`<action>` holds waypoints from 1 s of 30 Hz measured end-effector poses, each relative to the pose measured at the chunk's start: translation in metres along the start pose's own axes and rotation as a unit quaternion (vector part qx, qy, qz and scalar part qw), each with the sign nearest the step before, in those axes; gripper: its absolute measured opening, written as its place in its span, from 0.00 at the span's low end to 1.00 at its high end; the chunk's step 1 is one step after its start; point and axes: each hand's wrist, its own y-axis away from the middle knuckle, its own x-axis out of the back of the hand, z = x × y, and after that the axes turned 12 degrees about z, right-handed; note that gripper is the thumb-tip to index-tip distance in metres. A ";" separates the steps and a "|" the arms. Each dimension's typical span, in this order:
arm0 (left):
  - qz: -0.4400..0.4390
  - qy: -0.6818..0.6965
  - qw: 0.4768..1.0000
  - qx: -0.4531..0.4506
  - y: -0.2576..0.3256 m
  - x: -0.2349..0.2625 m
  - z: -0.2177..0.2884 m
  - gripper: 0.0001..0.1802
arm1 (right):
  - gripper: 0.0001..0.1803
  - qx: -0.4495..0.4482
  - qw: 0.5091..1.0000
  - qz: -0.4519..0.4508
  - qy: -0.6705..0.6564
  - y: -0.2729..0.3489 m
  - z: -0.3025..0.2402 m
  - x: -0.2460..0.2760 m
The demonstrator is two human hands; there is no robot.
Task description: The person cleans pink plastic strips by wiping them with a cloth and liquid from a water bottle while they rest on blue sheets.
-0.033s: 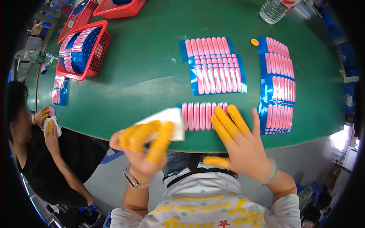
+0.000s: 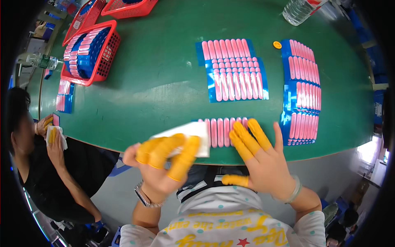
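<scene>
A blue sheet with a row of long pink rounded strips [image 2: 220, 132] lies near the table's front edge. My right hand [image 2: 265, 160], wearing yellow finger cots, rests on its right end with fingers spread. In my left hand [image 2: 166, 164], also in yellow finger cots and slightly blurred, is a folded white cloth [image 2: 200, 138]. The cloth covers the left end of the strips. Beyond, overlapping blue sheets of pink strips [image 2: 238, 85] lie flat, and a column of similar sheets [image 2: 304, 96] stands to the right of my right hand.
A red basket [image 2: 108, 53] of such sheets stands at the far left, with more red baskets [image 2: 129, 9] behind. Clear plastic bottles [image 2: 297, 12] and a small orange-yellow disc [image 2: 277, 45] are on the green table [image 2: 152, 66]. At left, a co-worker's hands [image 2: 53, 138] hold a white cloth.
My left hand and the white cloth have moved right and a little nearer me. The strip sheet under my right hand has shifted slightly toward me and right; that hand's fingertips moved slightly too.
</scene>
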 end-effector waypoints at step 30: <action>-0.131 0.028 0.988 -0.077 0.003 0.000 0.033 0.15 | 0.42 -0.010 0.999 0.035 -0.024 0.024 -0.007 -0.014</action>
